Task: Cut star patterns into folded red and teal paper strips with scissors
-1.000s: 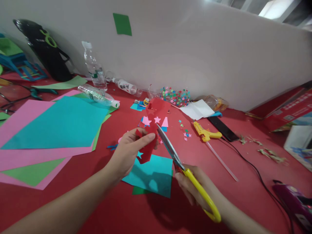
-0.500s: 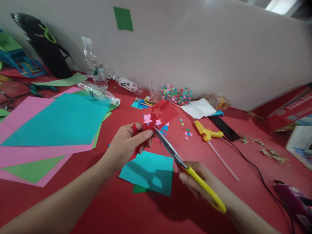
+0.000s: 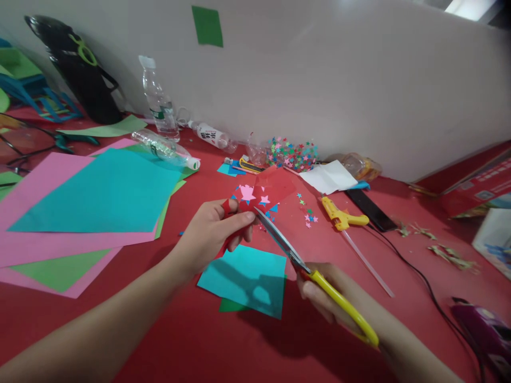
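Note:
Pinched between my left hand's (image 3: 209, 231) thumb and fingers is a piece of red paper (image 3: 226, 206); its outline is hard to make out against the red table. My right hand (image 3: 331, 292) grips yellow-handled scissors (image 3: 339, 300), their blades angled up and left. The tips reach the left fingertips, close to the red paper. Whether they touch it I cannot tell. Just beyond the fingers lie pink paper stars (image 3: 247, 193) and a flat red sheet (image 3: 279, 180). Below the hands rests a blue paper square (image 3: 263, 266) over a green piece.
Large coloured sheets (image 3: 96, 197) spread at the left under a lying plastic bottle (image 3: 163, 148). Against the wall stand a black flask (image 3: 80, 74) and a clear bottle (image 3: 157, 101). A yellow glue gun (image 3: 341, 215) with trailing cord, a black phone (image 3: 369, 209) and white paper (image 3: 329, 176) lie right.
The view has shifted slightly, so things sit a little to the right. The red star shape seen above the left hand no longer shows. Both hands keep their hold.

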Demonstrator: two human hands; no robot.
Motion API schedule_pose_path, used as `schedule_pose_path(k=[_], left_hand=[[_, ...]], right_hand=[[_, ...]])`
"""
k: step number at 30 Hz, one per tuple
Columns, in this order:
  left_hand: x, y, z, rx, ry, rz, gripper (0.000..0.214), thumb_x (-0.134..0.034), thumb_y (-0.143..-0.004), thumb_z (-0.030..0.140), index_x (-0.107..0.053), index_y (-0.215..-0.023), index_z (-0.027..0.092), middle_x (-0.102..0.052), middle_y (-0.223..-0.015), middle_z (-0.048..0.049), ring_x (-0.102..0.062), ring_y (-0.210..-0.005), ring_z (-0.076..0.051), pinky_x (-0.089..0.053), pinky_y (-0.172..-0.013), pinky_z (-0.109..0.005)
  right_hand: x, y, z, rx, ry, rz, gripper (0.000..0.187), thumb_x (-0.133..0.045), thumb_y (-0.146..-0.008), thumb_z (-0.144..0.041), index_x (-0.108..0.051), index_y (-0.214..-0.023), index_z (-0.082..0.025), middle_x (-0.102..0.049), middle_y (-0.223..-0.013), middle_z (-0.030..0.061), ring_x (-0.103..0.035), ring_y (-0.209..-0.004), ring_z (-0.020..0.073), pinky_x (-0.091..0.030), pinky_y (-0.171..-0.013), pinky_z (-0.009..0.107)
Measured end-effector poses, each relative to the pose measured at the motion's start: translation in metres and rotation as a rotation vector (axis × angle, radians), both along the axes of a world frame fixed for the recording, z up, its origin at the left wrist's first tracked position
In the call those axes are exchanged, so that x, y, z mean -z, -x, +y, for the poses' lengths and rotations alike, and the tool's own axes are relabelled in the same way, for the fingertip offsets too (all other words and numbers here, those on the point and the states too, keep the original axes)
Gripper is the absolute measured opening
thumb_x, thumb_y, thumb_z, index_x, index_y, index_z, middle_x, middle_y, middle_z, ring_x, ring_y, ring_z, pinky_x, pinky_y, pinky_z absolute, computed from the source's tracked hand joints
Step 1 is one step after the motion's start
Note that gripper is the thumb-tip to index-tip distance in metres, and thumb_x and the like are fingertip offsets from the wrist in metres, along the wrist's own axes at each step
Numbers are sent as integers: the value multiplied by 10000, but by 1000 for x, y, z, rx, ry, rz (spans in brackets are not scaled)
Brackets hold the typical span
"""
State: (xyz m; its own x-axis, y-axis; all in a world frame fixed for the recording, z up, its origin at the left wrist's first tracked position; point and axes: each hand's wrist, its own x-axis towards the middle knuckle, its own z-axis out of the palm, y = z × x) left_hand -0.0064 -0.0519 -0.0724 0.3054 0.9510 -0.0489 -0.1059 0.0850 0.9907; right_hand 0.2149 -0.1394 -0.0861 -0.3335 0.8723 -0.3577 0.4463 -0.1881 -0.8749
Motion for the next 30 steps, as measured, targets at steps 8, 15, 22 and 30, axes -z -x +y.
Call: schedule_pose_path(k=[8,15,22,30], left_hand=[[-2,0,1,3,50,-23,268,-667,-734,251,-475,-559,187,-623,-487,1,-435,-338,-72,-316,-343,-191],[0,3,5,34,80,-21,265,-687,-723,251,-482,-567,189,-633,-495,-9,-441,-340,-74,-314,-343,-194],[0,8,11,85,111,31,274,-690,-719,252,-481,-554,190,-628,-462,-14,-421,-310,-63,-285,-337,-193],[3,13,16,138,121,62,178,-677,-723,260,-588,-601,166,-640,-470,-23,-401,-283,-51,-262,-323,-185]], right_hand=[[7,-1,0,25,53,3,614,-422,-730,-804,-429,-637,-197,-364,-410,-74,-302,-359,65,-245,-386,203],[7,0,-3,51,28,-71,563,-412,-765,-756,-410,-638,-208,-339,-398,-82,-293,-351,67,-226,-391,206],[7,-2,2,-15,49,-63,556,-398,-780,-745,-386,-638,-208,-349,-416,-84,-292,-357,60,-217,-388,200],[8,-6,4,-30,107,-18,543,-419,-782,-747,-389,-649,-221,-354,-410,-78,-303,-352,72,-195,-380,224]])
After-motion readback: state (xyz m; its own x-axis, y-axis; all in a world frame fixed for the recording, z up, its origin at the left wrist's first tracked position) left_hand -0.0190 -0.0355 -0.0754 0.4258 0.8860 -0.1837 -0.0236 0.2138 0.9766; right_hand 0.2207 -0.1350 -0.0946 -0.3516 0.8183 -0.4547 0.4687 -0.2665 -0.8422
